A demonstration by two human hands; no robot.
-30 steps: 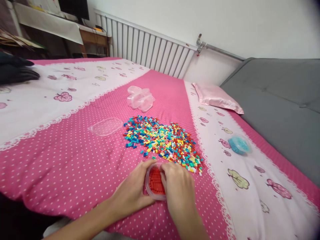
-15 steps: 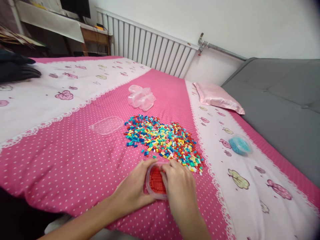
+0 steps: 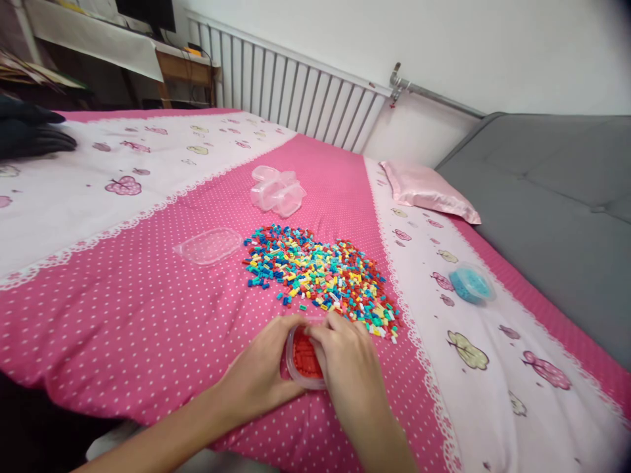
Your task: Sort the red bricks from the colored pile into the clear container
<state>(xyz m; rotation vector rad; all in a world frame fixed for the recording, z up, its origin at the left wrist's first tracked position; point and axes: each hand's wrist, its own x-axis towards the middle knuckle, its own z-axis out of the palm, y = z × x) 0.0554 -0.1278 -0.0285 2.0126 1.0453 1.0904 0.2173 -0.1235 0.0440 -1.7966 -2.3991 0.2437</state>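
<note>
My left hand (image 3: 261, 368) is wrapped round the left side of a clear plastic tub (image 3: 309, 383), thumb at the near edge and fingers at the far edge. Red building bricks (image 3: 303, 358) lie in rows inside it. My right hand (image 3: 351, 364) reaches over the tub's right side with its fingers bent down into the far part. Its fingertips are pinched together, and what they hold, if anything, is hidden. Just beyond both hands spreads a pile of small bricks (image 3: 320, 269) in blue, red, yellow, teal and white.
A clear lid (image 3: 210, 246) lies left of the pile, and several empty clear tubs (image 3: 279, 192) sit behind it. To the right stands a tub of blue bricks (image 3: 472, 284). A pink pillow (image 3: 428, 192) rests by the grey headboard (image 3: 547, 197). Black gloves (image 3: 34, 128) lie far left.
My right fingers have moved from the middle of the tub toward its far left part. The left hand keeps its hold on the tub. The view has shifted slightly.
</note>
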